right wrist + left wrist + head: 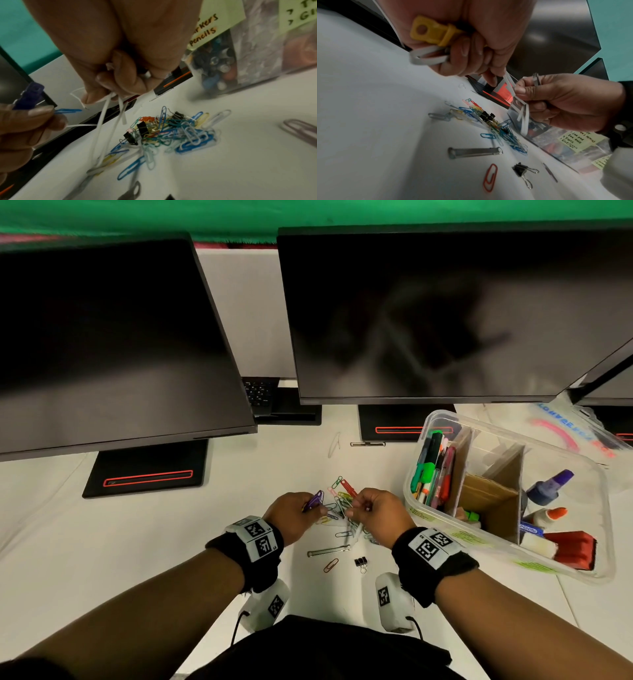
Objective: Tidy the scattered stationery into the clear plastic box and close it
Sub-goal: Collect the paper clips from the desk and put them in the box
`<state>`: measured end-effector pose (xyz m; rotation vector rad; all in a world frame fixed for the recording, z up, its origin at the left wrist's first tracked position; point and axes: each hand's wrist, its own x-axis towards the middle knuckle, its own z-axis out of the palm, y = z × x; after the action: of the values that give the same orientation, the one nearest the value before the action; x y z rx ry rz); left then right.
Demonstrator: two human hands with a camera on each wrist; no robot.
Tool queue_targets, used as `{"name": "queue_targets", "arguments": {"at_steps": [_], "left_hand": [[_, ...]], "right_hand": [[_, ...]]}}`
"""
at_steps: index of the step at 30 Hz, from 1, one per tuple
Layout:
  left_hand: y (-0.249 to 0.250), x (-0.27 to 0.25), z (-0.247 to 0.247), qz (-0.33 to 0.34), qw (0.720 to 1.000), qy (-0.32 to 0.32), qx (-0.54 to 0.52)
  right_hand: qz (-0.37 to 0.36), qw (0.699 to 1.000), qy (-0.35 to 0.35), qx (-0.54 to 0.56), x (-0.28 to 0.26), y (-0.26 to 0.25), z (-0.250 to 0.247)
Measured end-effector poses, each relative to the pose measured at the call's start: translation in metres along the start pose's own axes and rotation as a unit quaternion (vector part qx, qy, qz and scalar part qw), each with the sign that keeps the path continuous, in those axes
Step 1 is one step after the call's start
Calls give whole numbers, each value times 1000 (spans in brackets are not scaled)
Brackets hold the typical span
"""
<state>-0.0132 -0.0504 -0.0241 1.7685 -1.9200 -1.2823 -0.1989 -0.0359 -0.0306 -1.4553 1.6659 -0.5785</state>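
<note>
1. I see the left hand (295, 510) curled round a purple clip (314, 500) and white strips (428, 55).
2. Right hand (378, 513) pinches more white strips above the paper clip pile (342, 508).
3. Clear plastic box (579, 470) sits open at right, markers (432, 470) in its far-left compartment.
4. Black binder clip (360, 562) lies near me.

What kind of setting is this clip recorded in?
Most likely an office desk: two dark monitors on stands, a keyboard behind them, and paper clips scattered on the white desk.
</note>
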Motion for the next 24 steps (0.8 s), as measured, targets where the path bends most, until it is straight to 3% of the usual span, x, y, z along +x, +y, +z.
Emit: {"name": "queue_targets", "arguments": {"at_steps": [10, 13, 15, 19, 24], "left_hand": [[-2, -2, 0, 1, 997, -18, 78], [-5, -3, 0, 11, 992, -29, 125], [-6, -2, 3, 20, 980, -74, 184], [-8, -2, 17, 59, 929, -169, 323], [-8, -1, 32, 92, 909, -157, 375]], "right_hand": [[32, 996, 13, 86, 3, 5, -4], [31, 998, 0, 46, 2, 7, -5], [32, 999, -11, 11, 0, 7, -6], [7, 998, -11, -53, -6, -4, -11], [-49, 998, 41, -27, -15, -45, -35]]}}
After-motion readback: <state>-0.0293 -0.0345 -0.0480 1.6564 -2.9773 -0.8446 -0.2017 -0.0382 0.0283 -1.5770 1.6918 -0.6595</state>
